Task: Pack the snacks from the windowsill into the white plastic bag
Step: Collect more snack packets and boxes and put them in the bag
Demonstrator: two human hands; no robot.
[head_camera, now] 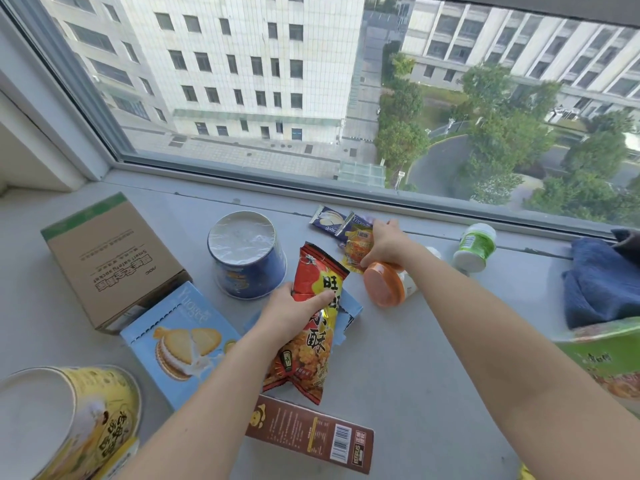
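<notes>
Left hand (291,311) is gripping a red and yellow snack bag (313,323) around its upper half, holding it above the middle of the windowsill (433,341); the bag's lower end is hanging over a brown carton (311,433) lying near the front edge. Right hand (384,245) is reaching toward the window edge and pinching a small yellow packet (358,247); its fingertips are lying hidden behind the knuckles. Two small blue sachets (327,220) are lying just beside that packet, the second partly covered by the hand. An orange-lidded jar (384,284) is lying on its side under the right wrist, its body mostly hidden. A green-labelled white bottle (476,247) is standing near the window edge toward the right. A blue cup (247,258) is sitting upside down at centre. A light blue biscuit box (183,341) and a cardboard box (110,258) are occupying the left side. A yellow tub (69,420) at the front left corner and a green pack (609,358) at the right edge are both being cut off by the frame. A dark blue cloth (602,285) is lying at the right. The white plastic bag is not in view.
</notes>
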